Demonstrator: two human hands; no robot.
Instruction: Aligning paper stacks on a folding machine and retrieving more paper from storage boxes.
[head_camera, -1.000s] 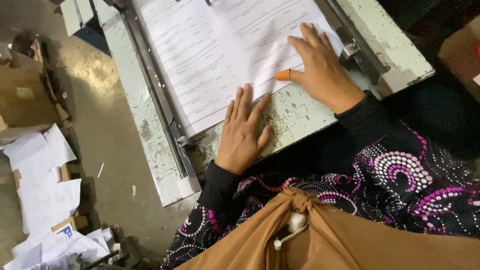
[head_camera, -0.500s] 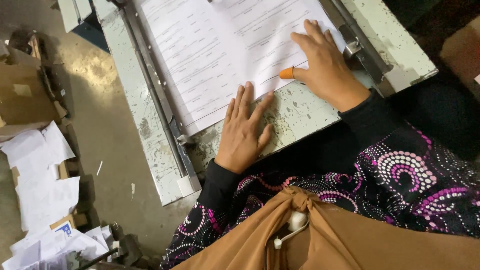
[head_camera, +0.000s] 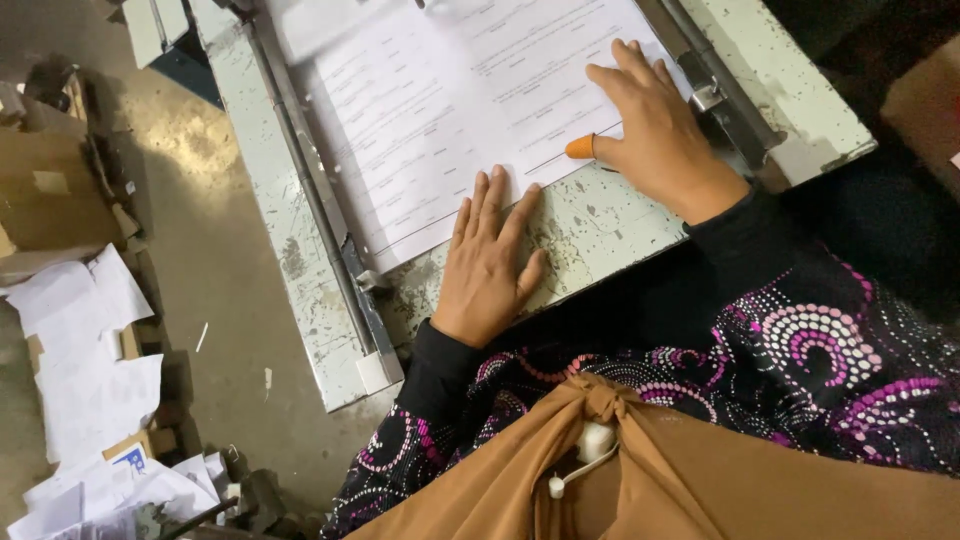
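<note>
Pressing flat, my left hand (head_camera: 490, 262) spreads its fingers on the worn metal cutter bed (head_camera: 600, 225), fingertips touching the printed paper sheets (head_camera: 450, 110). My right hand (head_camera: 655, 135), orange rubber thumb cap (head_camera: 580, 148), rests open on the sheets' near edge beside the side guide rail (head_camera: 715, 95).

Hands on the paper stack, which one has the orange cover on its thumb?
The right hand, at the sheet's right edge; its orange thumb cover is plain. The left hand is bare.

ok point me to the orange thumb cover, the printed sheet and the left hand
orange thumb cover (head_camera: 580, 147), head view, on its rounded tip
printed sheet (head_camera: 450, 110), head view, on the middle of the page
left hand (head_camera: 487, 262), head view, on the back of the hand
</note>
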